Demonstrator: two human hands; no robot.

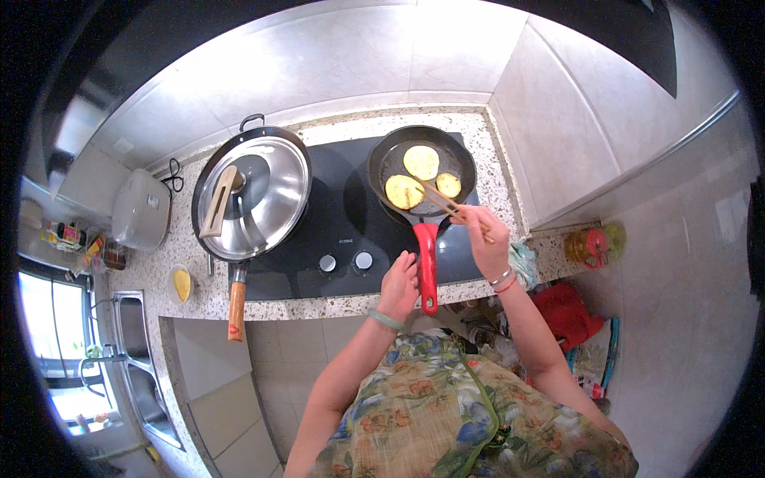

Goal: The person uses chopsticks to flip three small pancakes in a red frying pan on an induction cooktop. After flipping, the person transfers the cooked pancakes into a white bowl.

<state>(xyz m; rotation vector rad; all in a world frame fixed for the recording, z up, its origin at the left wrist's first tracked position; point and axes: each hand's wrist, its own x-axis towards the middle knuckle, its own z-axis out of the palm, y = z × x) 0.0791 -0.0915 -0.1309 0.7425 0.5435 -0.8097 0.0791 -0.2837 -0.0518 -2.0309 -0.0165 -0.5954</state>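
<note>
A black frying pan [458, 163] with a red handle [427, 263] sits on the right side of a black glass cooktop [343, 223]. Three yellow-brown round slices [420, 162] lie in it. My right hand [486, 233] holds wooden chopsticks [443, 202] whose tips reach the slice nearest the handle. My left hand [399, 287] rests at the cooktop's front edge, beside the red handle and just right of two round knobs [345, 261]; its fingers are loosely curled and hold nothing.
A large wok with a steel lid [253, 195] and wooden handle [237, 309] fills the cooktop's left side, a wooden spatula lying on the lid. A white rice cooker [141, 209], a small bowl of yellow liquid [182, 284] and a sink [135, 366] are at left. An oil bottle [588, 244] stands at right.
</note>
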